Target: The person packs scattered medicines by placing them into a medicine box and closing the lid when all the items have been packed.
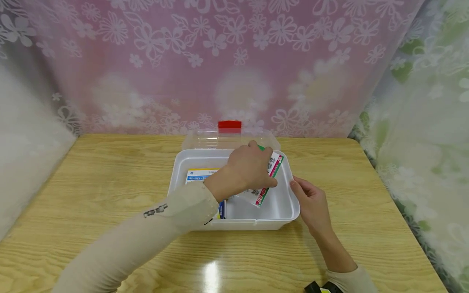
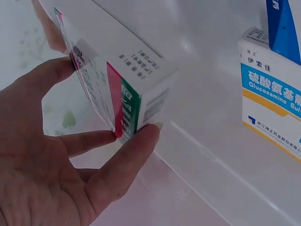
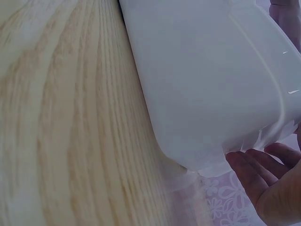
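Note:
My left hand (image 1: 249, 167) reaches into a white plastic storage box (image 1: 238, 227) and holds a white medicine box (image 1: 274, 165) with green and red bands. In the left wrist view, my fingers and thumb pinch this medicine box (image 2: 124, 94) by its edges, and it sits tilted. My right hand (image 1: 311, 201) grips the storage box's right rim, thumb on top. The right wrist view shows its fingers (image 3: 251, 176) curled under that rim. A white, blue and yellow glucosamine box (image 2: 270, 94) stands inside the storage box, partly overlapped by a blue box (image 2: 284, 28).
Behind the storage box its clear lid (image 1: 201, 139) is swung back, with a red latch (image 1: 229, 125). All of this stands on a wood-grain table (image 1: 121, 175). A pink flowered curtain (image 1: 165, 81) hangs along the back edge, a pale green one (image 1: 421, 134) on the right.

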Available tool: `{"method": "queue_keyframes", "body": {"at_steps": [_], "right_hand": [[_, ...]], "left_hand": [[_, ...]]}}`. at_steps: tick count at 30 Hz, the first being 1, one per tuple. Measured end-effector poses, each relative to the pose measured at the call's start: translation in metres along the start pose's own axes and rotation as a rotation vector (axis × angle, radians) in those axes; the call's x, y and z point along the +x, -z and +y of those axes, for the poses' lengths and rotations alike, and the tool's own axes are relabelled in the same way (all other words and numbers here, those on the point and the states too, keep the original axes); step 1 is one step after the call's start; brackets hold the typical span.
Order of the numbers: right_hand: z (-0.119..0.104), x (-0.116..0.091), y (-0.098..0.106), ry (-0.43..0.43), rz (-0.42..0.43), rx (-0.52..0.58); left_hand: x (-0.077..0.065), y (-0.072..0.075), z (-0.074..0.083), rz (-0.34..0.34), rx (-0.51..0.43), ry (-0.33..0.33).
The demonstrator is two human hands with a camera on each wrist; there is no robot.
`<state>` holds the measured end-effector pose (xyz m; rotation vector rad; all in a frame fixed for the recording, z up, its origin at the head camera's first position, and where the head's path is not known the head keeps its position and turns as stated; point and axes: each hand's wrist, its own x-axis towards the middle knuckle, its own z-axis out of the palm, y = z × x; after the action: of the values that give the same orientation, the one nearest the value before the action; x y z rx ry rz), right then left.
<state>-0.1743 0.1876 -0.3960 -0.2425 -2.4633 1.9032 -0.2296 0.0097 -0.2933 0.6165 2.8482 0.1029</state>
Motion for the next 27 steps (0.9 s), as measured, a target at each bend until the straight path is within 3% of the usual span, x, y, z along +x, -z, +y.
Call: {"method": "queue_keyframes", "body": {"at_steps": [9,19,27], "right_hand": [[0.002,0.001,0.001,-0.002,-0.009,0.001],[0.003,0.001,0.002,0.006,-0.015,0.008],[0.006,0.001,0.001,0.042,-0.007,0.028]], "left_hand": [[-0.001,-0.003,0.006,-0.083,0.008,0.011],[0.018,-0.002,0.012,-0.249,-0.010,0.032],[0.023,-0.018,0.016,-0.258,-0.021,0.033]]}}
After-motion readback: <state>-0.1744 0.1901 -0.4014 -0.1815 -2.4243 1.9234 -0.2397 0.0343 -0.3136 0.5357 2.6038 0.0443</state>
